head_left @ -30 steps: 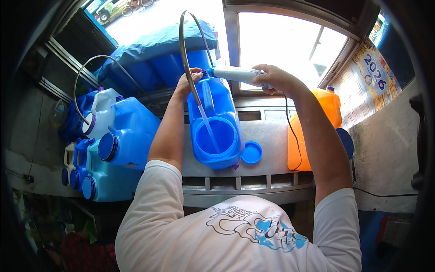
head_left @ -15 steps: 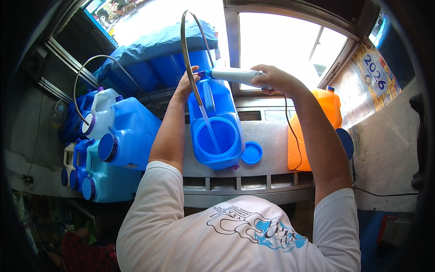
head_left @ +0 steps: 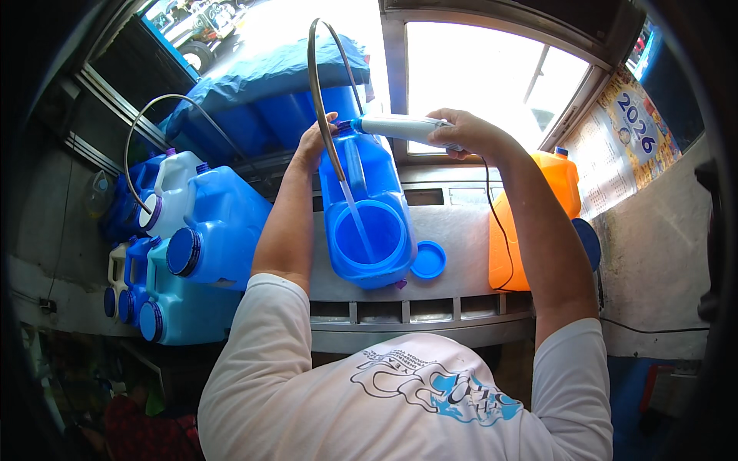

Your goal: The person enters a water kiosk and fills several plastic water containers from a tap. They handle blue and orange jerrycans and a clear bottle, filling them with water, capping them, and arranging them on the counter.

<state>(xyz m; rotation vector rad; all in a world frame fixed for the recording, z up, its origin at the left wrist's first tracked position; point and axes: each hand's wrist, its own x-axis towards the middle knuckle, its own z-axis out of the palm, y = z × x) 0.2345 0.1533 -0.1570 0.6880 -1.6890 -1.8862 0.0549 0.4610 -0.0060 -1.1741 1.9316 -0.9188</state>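
A large blue water jug [head_left: 400, 184] lies on its side on the counter, its wide round mouth facing me. A bent metal filling pipe [head_left: 314, 77] arches over it, and a stream of water runs from its end into the open mouth. My left hand [head_left: 314, 144] is closed at the jug's far end, around its small dark cap [head_left: 345, 127]; the pipe partly hides the fingers. My right hand [head_left: 470, 134] grips a white corded heat gun [head_left: 396, 127], its blue tip close beside that cap. A round blue lid [head_left: 429, 260] rests on the metal counter [head_left: 461, 230] beside the jug.
Several jugs in blue, white and teal, including a light blue jug [head_left: 231, 223], are stacked at left under another curved pipe [head_left: 157, 98]. An orange jug [head_left: 503, 238] stands at right behind the cord [head_left: 492, 207]. Blue sheeting [head_left: 269, 69] covers containers outside.
Both hands keep nearly the same place, and the heat gun's tip stays by the cap. Outside at the upper left, a vehicle has come into view.
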